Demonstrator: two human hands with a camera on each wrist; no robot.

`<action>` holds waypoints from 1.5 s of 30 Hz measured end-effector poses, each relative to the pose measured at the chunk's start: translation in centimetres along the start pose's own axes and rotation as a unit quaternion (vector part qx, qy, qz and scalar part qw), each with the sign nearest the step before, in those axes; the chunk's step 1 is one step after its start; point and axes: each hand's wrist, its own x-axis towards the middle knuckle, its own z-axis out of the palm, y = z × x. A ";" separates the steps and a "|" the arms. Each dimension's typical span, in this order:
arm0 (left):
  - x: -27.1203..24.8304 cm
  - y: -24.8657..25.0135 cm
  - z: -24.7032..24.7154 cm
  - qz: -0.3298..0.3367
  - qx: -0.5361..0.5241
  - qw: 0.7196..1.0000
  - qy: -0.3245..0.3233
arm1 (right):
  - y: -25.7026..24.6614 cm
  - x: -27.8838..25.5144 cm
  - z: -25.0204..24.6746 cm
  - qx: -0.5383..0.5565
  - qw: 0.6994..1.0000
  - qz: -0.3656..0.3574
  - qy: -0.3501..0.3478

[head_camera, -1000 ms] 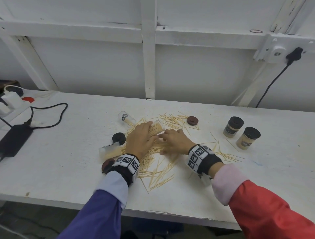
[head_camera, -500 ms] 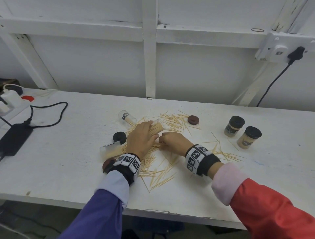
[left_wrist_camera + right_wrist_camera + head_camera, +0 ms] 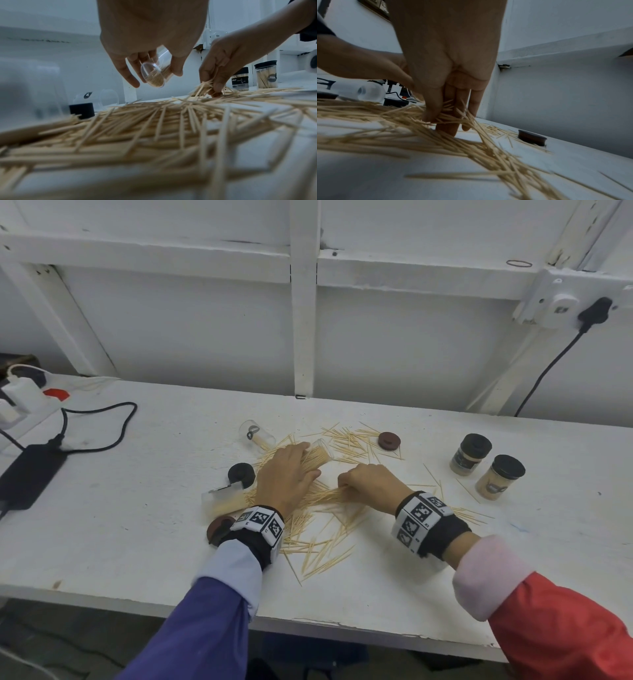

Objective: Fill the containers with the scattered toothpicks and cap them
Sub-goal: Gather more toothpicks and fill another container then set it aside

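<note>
- Seen from the head view, the left hand (image 3: 289, 470) is curled round an open clear container (image 3: 318, 455) that lies tilted over the scattered toothpicks (image 3: 322, 529) on the white worktop (image 3: 137, 525), while the right hand (image 3: 368, 482) is closed in a pinch on a small bundle of toothpicks just beside it. Two capped containers (image 3: 486, 467) stand well apart to the right; loose caps, one black (image 3: 241, 473) and one brown (image 3: 389, 440), lie near the pile.
- From the left wrist view, the container's mouth (image 3: 152, 75) is seen to be turned toward the right hand (image 3: 221, 65), with toothpicks already inside. The step would probably go best if the mouth were kept low and tipped toward the bundle.
- From the right wrist view, thumb and fingers (image 3: 448, 116) are pressed together on the bundle (image 3: 450, 116), whose sticks splay at several angles. They should likely be squared parallel before being slid in, lest ends catch on the rim.
</note>
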 end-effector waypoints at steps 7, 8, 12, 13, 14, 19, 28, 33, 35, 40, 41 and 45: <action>-0.1 0.0 0.1 -0.002 0.008 1.000 -0.006 | 2.1 -1.4 -1.3 0.138 0.989 0.021 0.050; -0.1 0.0 0.1 -0.001 0.010 1.000 -0.008 | 2.4 -1.6 -1.6 0.172 0.983 0.023 0.066; 0.0 0.0 0.2 0.002 0.017 1.000 -0.021 | 3.4 -1.8 -2.3 0.252 0.958 0.041 0.133; 0.0 0.0 0.2 0.004 0.016 1.000 -0.022 | 3.6 -1.7 -2.5 0.264 0.952 0.051 0.148; 0.0 0.0 0.3 0.006 0.014 1.000 -0.024 | 3.8 -1.7 -2.6 0.278 0.945 0.062 0.161; -0.1 0.2 0.2 0.016 0.006 0.999 -0.035 | 4.8 -1.0 -2.5 0.287 0.934 0.101 0.186; -0.2 0.5 0.0 0.025 0.003 0.999 -0.042 | 4.1 -0.6 -2.7 0.130 0.975 0.101 0.151; -0.3 0.5 0.0 0.043 0.007 0.998 -0.052 | 3.3 -0.1 -3.5 0.039 0.986 0.039 0.155; -0.3 0.6 0.1 0.047 0.003 0.997 -0.061 | 3.0 0.1 -3.5 0.005 0.984 0.008 0.175; -0.3 0.7 0.3 0.053 -0.024 0.996 -0.075 | 1.7 0.5 -3.7 -0.076 0.970 -0.074 0.219; -0.3 0.7 0.3 0.051 -0.031 0.995 -0.075 | 1.4 0.6 -3.7 -0.088 0.966 -0.079 0.228; -0.3 0.4 0.4 0.049 -0.049 0.995 -0.073 | 1.3 1.0 -2.9 -0.067 0.962 -0.078 0.253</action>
